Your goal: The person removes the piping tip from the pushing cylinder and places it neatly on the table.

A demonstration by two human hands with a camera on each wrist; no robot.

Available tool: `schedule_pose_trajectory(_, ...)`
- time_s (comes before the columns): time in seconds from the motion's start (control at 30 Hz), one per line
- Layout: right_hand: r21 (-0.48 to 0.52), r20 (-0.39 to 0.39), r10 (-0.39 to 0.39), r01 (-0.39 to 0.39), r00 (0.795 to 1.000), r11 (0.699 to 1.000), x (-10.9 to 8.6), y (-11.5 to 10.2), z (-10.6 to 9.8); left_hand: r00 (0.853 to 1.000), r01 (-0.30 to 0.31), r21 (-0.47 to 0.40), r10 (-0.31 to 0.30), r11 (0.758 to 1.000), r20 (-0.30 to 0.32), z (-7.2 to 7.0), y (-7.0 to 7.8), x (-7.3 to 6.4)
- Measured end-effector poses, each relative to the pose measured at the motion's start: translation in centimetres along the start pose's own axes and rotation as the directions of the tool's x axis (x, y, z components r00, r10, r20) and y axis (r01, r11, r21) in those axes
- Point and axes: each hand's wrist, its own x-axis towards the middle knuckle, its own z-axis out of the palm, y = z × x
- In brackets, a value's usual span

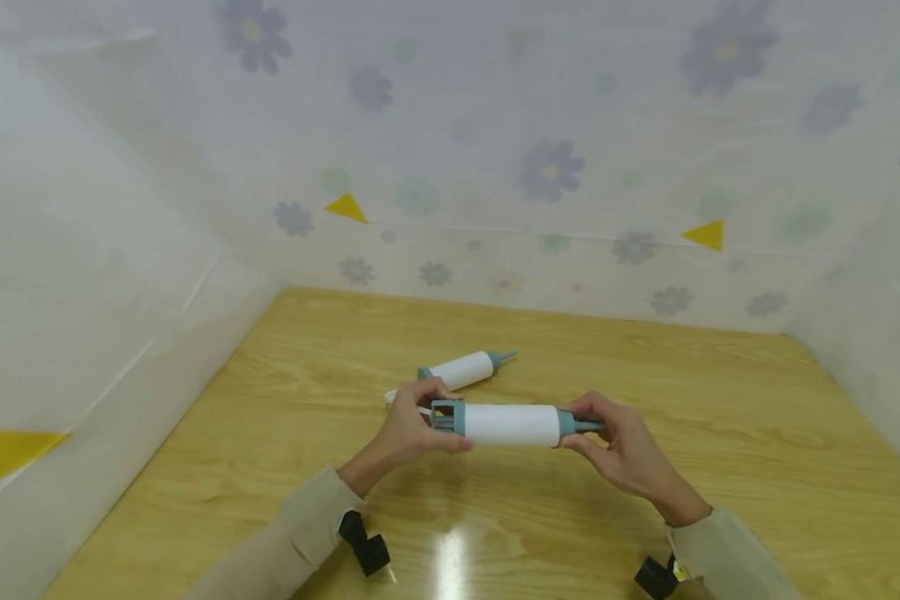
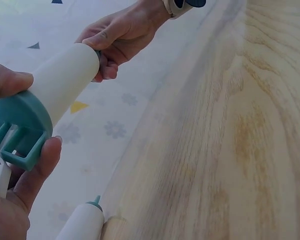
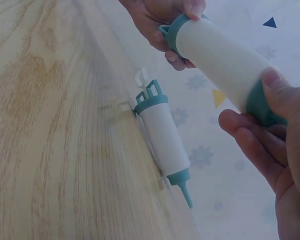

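Level above the table, a large plastic syringe (image 1: pixel 512 425) with a white barrel and teal end caps spans both hands. My left hand (image 1: pixel 405 429) grips its framed handle end, thumb and fingers on either side of the teal cap (image 2: pixel 27 117). At the other end, my right hand (image 1: pixel 630 450) pinches the teal nozzle cap (image 3: pixel 262 105), and the thin nozzle runs toward the palm. Part of the white plunger ring (image 2: pixel 1 170) shows by the left palm. Behind the hands lies a second, similar syringe (image 1: pixel 461 371), its nozzle pointing right.
The wood-grain table (image 1: pixel 270 400) extends under both hands. A flower-printed sheet (image 1: pixel 450 167) hangs behind it, and pale sheeting (image 1: pixel 105 292) closes the left side. Yellow triangles (image 1: pixel 348 208) mark the sheets. A small black camera (image 1: pixel 375 554) sits at the left wrist.
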Motion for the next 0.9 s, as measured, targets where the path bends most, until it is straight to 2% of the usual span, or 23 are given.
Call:
schedule_pose_trajectory(0.23,-0.154,-0.003,-0.088,0.086,0.996,0.984,0.56,-0.31,-0.58,0.996,0.087,-0.071,-0.089,0.994,-0.020,0.32,-0.16,-0.01)
schedule_pose_trajectory(0.4,-0.172,-0.002,-0.115,0.113,0.993,0.979,0.59,-0.31,-0.61,0.994,0.108,-0.086,-0.110,0.990,-0.014,0.43,-0.15,-0.25)
schedule_pose_trajectory(0.6,-0.125,0.005,-0.095,0.095,0.995,0.988,0.67,-0.29,-0.21,0.996,0.089,-0.067,-0.088,0.994,0.011,0.03,-0.21,-0.45)
schedule_pose_trajectory(0.77,-0.078,0.016,-0.040,0.041,0.999,0.996,0.76,-0.49,-0.09,0.999,0.033,-0.024,-0.033,0.999,-0.001,-0.26,-0.07,-0.49)
schedule_pose_trajectory(0.9,-0.023,0.059,0.012,-0.011,0.998,1.000,0.71,-0.48,-0.29,1.000,-0.014,0.008,0.014,1.000,0.000,-0.38,-0.03,-0.50)
